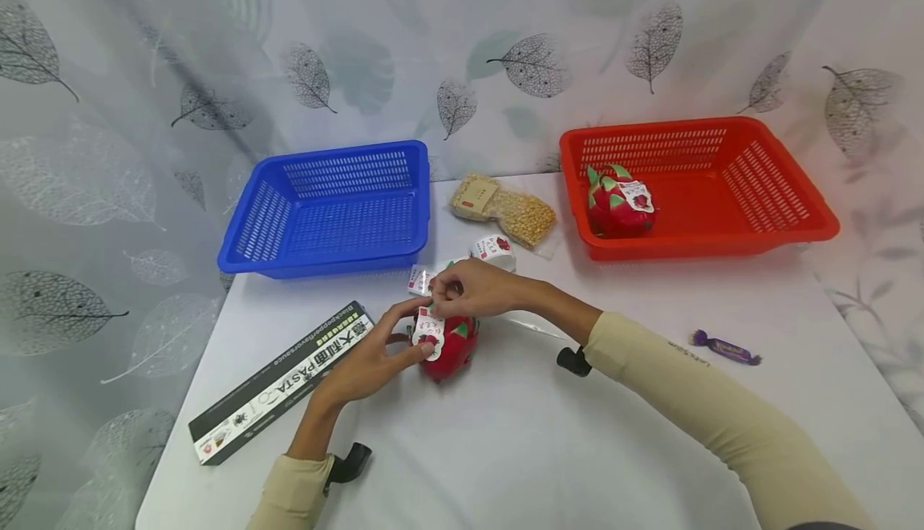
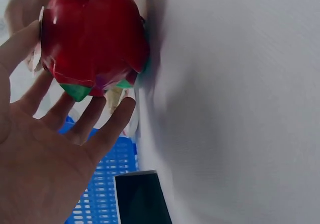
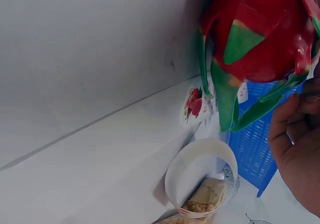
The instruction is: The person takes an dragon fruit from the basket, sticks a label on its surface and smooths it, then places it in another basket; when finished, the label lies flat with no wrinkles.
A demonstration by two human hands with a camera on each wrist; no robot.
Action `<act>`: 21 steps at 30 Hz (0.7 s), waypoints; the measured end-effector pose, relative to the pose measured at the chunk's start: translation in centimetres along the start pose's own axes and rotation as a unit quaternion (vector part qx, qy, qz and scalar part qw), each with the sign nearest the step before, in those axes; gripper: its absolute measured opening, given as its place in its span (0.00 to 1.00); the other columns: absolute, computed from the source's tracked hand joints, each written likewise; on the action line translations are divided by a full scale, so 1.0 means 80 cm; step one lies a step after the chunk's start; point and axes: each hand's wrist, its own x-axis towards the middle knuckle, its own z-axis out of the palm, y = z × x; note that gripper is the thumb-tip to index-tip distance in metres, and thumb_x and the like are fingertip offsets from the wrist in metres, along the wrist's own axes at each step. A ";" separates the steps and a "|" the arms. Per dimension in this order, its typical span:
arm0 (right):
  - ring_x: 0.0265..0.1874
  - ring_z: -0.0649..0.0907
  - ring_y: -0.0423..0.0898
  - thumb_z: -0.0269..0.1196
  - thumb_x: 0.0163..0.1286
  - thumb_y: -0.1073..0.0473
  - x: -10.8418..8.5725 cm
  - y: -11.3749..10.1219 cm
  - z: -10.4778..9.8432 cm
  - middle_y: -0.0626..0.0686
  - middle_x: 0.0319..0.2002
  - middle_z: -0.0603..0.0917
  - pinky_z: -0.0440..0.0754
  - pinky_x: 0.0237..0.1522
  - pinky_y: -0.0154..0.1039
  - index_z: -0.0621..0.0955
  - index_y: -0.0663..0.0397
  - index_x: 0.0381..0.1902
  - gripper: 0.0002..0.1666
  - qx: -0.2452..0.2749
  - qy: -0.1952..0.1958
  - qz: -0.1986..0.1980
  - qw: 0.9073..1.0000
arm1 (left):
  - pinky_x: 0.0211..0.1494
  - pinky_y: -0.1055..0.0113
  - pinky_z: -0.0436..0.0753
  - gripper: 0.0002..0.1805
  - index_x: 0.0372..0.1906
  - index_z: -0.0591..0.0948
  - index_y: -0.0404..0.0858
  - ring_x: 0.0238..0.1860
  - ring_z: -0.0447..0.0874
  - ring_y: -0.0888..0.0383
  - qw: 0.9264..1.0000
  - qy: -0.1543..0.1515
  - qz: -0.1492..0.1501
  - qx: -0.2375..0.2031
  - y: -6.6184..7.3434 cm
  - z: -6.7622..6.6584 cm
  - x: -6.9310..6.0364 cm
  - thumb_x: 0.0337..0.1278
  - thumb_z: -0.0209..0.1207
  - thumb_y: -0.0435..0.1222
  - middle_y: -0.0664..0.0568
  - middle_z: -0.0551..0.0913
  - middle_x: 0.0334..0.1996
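A red dragon fruit with green scales [image 1: 456,345] rests on the white table between both hands. On its left side is a white dragon-fruit label [image 1: 429,332]. My left hand [image 1: 370,360] lies along that side, its thumb on the label; in the left wrist view the other fingers [image 2: 92,119] are spread and nearly straight against the fruit. My right hand [image 1: 472,288] has curled fingers, pinching at the label's upper edge; the exact contact is partly hidden. Behind it stands a label roll [image 1: 496,251], seen as a white ring [image 3: 172,184] in the right wrist view.
A blue basket [image 1: 325,261] stands back left. The red basket [image 1: 711,248], back right, holds another labelled dragon fruit [image 1: 622,203]. Bagged yellow grains [image 1: 525,217] lie between them. A long pasta box [image 1: 281,382] is left of my left hand, and a purple-wrapped candy [image 1: 725,348] lies right.
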 end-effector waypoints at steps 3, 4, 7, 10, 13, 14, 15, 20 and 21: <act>0.27 0.73 0.38 0.66 0.70 0.54 -0.002 0.003 0.000 0.43 0.24 0.74 0.71 0.34 0.34 0.84 0.47 0.32 0.06 0.007 0.003 0.007 1.000 | 0.74 0.43 0.75 0.39 0.82 0.61 0.59 0.79 0.62 0.49 1.000 -0.006 0.011 0.004 -0.005 -0.001 0.001 0.75 0.65 0.40 0.52 0.63 0.79; 0.27 0.73 0.38 0.66 0.70 0.54 -0.002 0.005 0.000 0.43 0.24 0.74 0.71 0.34 0.34 0.84 0.48 0.33 0.07 0.010 0.002 0.008 1.000 | 0.75 0.43 0.74 0.39 0.82 0.60 0.59 0.79 0.62 0.48 1.000 -0.009 0.011 0.004 -0.006 -0.001 0.001 0.75 0.64 0.39 0.51 0.63 0.79; 0.26 0.72 0.38 0.68 0.71 0.53 -0.004 0.008 -0.001 0.43 0.25 0.74 0.71 0.33 0.33 0.84 0.49 0.35 0.07 0.026 0.001 0.011 1.000 | 0.77 0.42 0.72 0.36 0.83 0.60 0.61 0.80 0.61 0.47 1.000 -0.013 0.004 0.001 -0.008 -0.002 0.001 0.79 0.60 0.41 0.50 0.62 0.80; 0.27 0.73 0.39 0.69 0.71 0.53 -0.006 0.012 -0.002 0.44 0.25 0.74 0.72 0.33 0.34 0.84 0.50 0.37 0.07 0.041 -0.002 0.014 0.999 | 0.78 0.40 0.70 0.31 0.81 0.61 0.62 0.81 0.60 0.45 1.000 -0.006 -0.009 -0.006 -0.009 0.000 0.005 0.82 0.55 0.44 0.52 0.62 0.80; 0.29 0.73 0.40 0.71 0.71 0.51 -0.007 0.014 -0.003 0.45 0.27 0.75 0.71 0.33 0.34 0.84 0.49 0.38 0.09 0.049 -0.012 0.025 0.998 | 0.78 0.38 0.68 0.28 0.80 0.62 0.60 0.81 0.59 0.45 1.000 0.005 -0.012 -0.014 -0.014 0.004 0.009 0.84 0.52 0.45 0.55 0.62 0.80; 0.30 0.74 0.40 0.71 0.71 0.50 -0.008 0.015 -0.004 0.45 0.28 0.75 0.71 0.34 0.34 0.84 0.48 0.39 0.09 0.050 -0.017 0.028 0.998 | 0.78 0.38 0.67 0.28 0.80 0.62 0.58 0.81 0.58 0.44 1.000 0.006 -0.009 -0.017 -0.016 0.005 0.010 0.84 0.52 0.45 0.55 0.62 0.81; 0.31 0.74 0.40 0.71 0.71 0.50 -0.008 0.016 -0.004 0.45 0.28 0.75 0.71 0.34 0.34 0.85 0.47 0.39 0.09 0.054 -0.021 0.032 0.998 | 0.79 0.38 0.67 0.28 0.81 0.62 0.57 0.82 0.57 0.44 1.000 0.006 -0.005 -0.021 -0.017 0.006 0.011 0.85 0.52 0.44 0.55 0.62 0.81; 0.34 0.74 0.41 0.71 0.72 0.52 -0.008 0.022 -0.009 0.46 0.29 0.75 0.72 0.37 0.35 0.86 0.49 0.41 0.08 0.079 -0.044 0.038 0.995 | 0.78 0.37 0.67 0.29 0.82 0.60 0.55 0.82 0.56 0.41 0.999 0.002 0.002 -0.035 -0.019 0.007 0.009 0.86 0.49 0.42 0.49 0.60 0.82; 0.34 0.74 0.42 0.71 0.72 0.53 -0.007 0.022 -0.010 0.46 0.30 0.75 0.72 0.37 0.35 0.86 0.49 0.42 0.07 0.082 -0.047 0.037 0.995 | 0.77 0.37 0.67 0.28 0.83 0.60 0.55 0.82 0.56 0.41 0.999 0.003 0.001 -0.035 -0.019 0.008 0.009 0.86 0.48 0.42 0.49 0.60 0.82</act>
